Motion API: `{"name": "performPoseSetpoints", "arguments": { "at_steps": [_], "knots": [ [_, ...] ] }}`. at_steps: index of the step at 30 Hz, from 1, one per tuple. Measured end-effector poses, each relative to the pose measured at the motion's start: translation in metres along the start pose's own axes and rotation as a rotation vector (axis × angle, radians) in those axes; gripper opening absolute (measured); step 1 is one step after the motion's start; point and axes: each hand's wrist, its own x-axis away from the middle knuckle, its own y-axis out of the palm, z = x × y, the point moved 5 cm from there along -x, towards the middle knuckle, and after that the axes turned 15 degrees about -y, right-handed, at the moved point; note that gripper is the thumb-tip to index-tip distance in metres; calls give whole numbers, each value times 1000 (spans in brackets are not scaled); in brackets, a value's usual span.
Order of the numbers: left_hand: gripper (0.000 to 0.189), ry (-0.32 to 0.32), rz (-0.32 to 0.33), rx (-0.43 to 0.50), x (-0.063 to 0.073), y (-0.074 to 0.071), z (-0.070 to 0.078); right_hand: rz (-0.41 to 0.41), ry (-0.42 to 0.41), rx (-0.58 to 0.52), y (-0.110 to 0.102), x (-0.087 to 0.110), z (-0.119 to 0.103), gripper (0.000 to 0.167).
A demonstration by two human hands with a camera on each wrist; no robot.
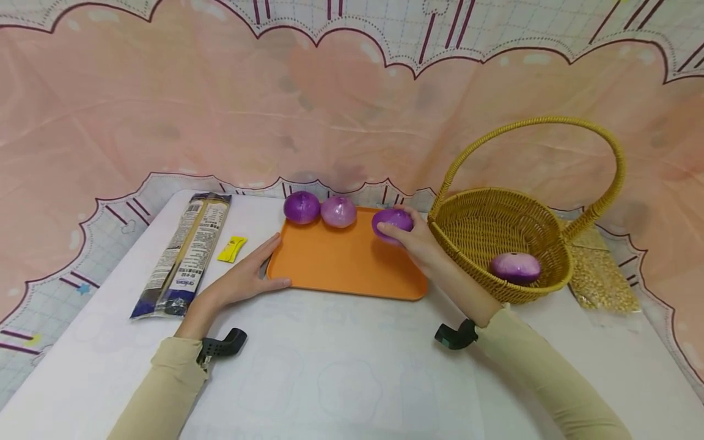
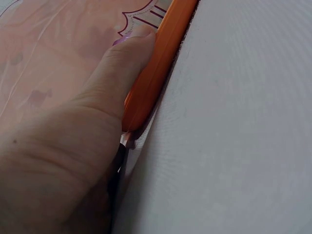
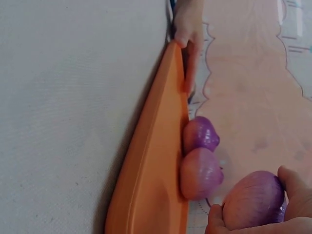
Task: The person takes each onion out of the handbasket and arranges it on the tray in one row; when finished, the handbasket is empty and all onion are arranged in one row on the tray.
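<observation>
My right hand [image 1: 420, 241] grips a purple onion [image 1: 392, 225] over the right end of an orange tray [image 1: 341, 260]. In the right wrist view, thumb and fingers close around that onion [image 3: 253, 200]. Two more onions, one dark purple [image 1: 301, 208] and one paler [image 1: 338, 212], sit side by side along the tray's far edge at the left. My left hand [image 1: 242, 278] rests against the tray's left front corner, its fingers extended along the left side. In the left wrist view the thumb [image 2: 122, 63] touches the tray's edge [image 2: 158, 63].
A wicker basket [image 1: 456, 244] with a tall handle stands right of the tray, one purple-and-white onion [image 1: 515, 267] inside. Behind it lies a bag of yellow kernels [image 1: 602, 275]. Left of the tray are a long noodle-like packet [image 1: 184, 256] and a small yellow sachet [image 1: 231, 249].
</observation>
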Motion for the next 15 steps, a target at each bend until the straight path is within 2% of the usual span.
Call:
{"name": "performPoseSetpoints", "arguments": {
  "at_steps": [15],
  "knots": [
    [102,4,1,10,1,-1,-1,10,35,120,2,-10,4,75]
  ]
}}
